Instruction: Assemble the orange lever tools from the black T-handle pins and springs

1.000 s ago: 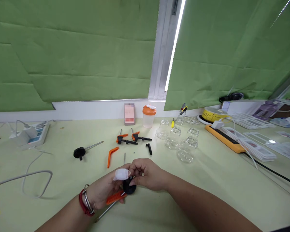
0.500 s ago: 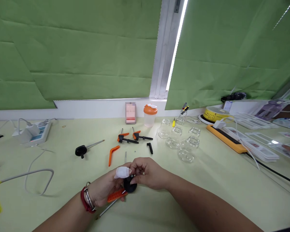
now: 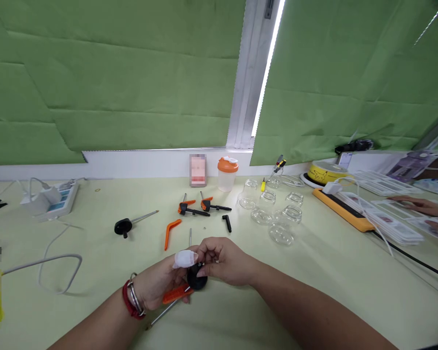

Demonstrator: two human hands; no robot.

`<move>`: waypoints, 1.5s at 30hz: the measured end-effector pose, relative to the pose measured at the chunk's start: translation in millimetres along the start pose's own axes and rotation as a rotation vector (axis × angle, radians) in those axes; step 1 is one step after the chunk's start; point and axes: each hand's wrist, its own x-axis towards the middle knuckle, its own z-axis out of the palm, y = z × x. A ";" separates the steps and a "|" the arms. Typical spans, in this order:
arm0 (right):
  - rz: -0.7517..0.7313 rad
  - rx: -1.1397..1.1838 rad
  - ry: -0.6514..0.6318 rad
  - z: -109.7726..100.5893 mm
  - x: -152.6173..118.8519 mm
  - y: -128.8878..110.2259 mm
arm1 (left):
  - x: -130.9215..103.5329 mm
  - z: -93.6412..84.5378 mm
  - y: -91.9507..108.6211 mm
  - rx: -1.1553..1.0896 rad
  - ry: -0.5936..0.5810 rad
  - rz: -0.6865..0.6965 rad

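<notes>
My left hand (image 3: pixel 155 287), with a white cover (image 3: pixel 184 259) on its thumb, is closed around a black-and-orange piece. This piece has a round black head (image 3: pixel 197 279), an orange grip (image 3: pixel 177 294) and a metal rod (image 3: pixel 162 315) pointing toward me. Fingertips of my right hand (image 3: pixel 224 262) pinch at the black head; any small part between them is hidden. Just beyond lie an orange bent lever (image 3: pixel 171 232) and a short black L-shaped piece (image 3: pixel 227 223). Two black-and-orange assemblies (image 3: pixel 193 210) (image 3: pixel 215 206) rest farther back. To the left sits a black round head with a rod (image 3: pixel 123 226).
Several clear glass vessels (image 3: pixel 262 216) stand right of centre, near an orange-lidded cup (image 3: pixel 228 177). Screwdrivers (image 3: pixel 278 165) lean behind them. Power strips (image 3: pixel 63 199) (image 3: pixel 343 210) and cables lie on both sides. A co-worker's hands (image 3: pixel 428 206) are at the far right over clear trays.
My hands stay almost in place on the black-and-orange piece. At the far right, another hand of the co-worker has come into view over the trays.
</notes>
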 end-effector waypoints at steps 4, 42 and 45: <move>0.001 0.011 0.002 0.6 -0.2 1.2 | -0.2 -0.7 0.0 -0.011 0.012 -0.015; -0.009 -0.016 0.063 -7.3 3.0 4.1 | 9.5 -5.3 -4.7 0.074 -0.104 0.046; -0.023 -0.027 0.087 -10.2 3.8 6.3 | 9.6 -2.5 -1.4 0.083 -0.096 0.048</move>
